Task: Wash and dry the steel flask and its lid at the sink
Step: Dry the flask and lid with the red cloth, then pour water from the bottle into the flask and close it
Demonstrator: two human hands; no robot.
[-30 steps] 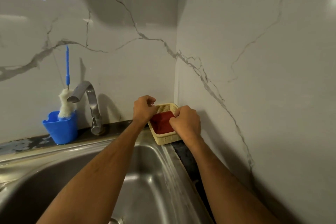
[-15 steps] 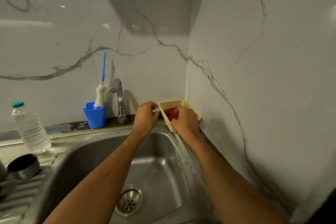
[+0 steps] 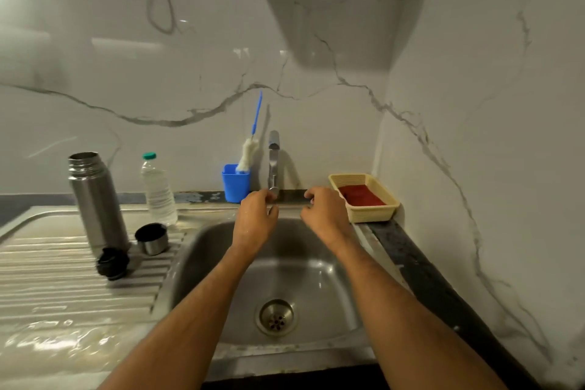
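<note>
A view from above looks down at a stainless steel sink (image 3: pixel 202 250) set in a corner of white marbled wall; two bare forearms reach forward over the basin; the left hand (image 3: pixel 255 218) is raised at the foot of the tap (image 3: pixel 273 161), its fingers loosely curled and its fingertips close to the tap's base, though whether they touch it cannot be told; the right hand (image 3: pixel 323 215) is held just to the right of the tap, fingers also loosely curled, holding nothing that can be seen; the two hands are apart, with the tap's foot between them. The steel flask (image 3: pixel 96 199) stands upright and open-mouthed on the ribbed draining board (image 3: pixel 47 263) to the left of the basin, well apart from both hands; its steel cup lid (image 3: pixel 152 238) sits just to the right of the flask's base, dark opening facing up; a black stopper (image 3: pixel 112 263) lies just in front of the flask. A clear plastic bottle (image 3: pixel 158 190) with a green cap stands behind the cup lid; a blue holder (image 3: pixel 235 182) with a white bottle brush (image 3: pixel 248 155) on a blue handle stands just left of the tap; a cream basket (image 3: pixel 373 215) holding a red scrub pad (image 3: pixel 361 195) sits in the corner, just right of the right hand; the drain (image 3: pixel 276 317) shows at the basin's bottom.
</note>
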